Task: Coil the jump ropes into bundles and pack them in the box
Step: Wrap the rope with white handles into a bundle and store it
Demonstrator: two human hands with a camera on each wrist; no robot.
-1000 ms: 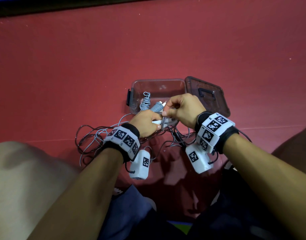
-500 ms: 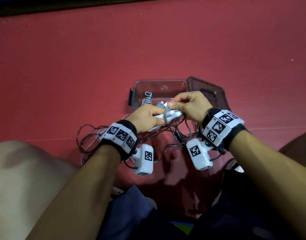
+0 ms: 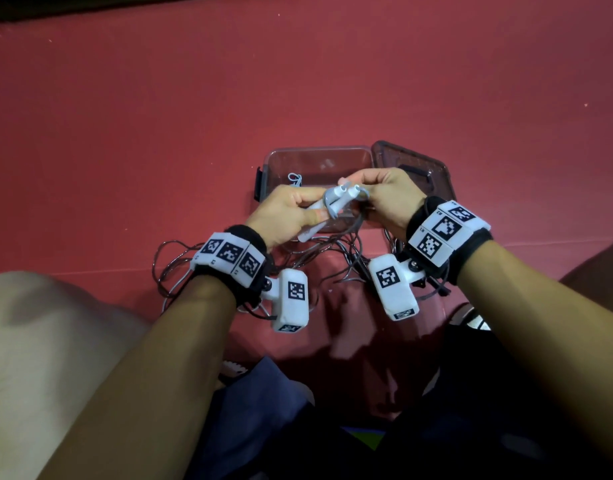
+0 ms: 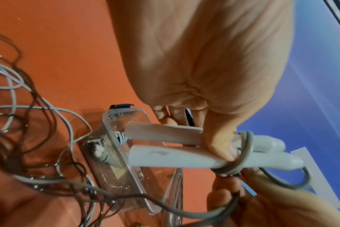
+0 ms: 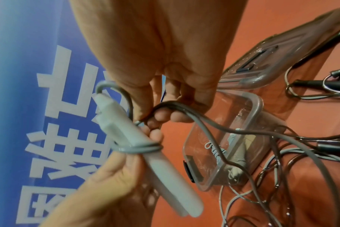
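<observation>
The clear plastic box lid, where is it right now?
In the head view, the clear plastic box lid lies on the red floor, against the open box's right side.

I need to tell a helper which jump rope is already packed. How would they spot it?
Find the clear plastic box on the red floor, beside its dark lid. Inside lies one grey jump rope bundle, cord wound tightly round its handles. The other ropes sprawl loose outside the box or are in hand.
</observation>
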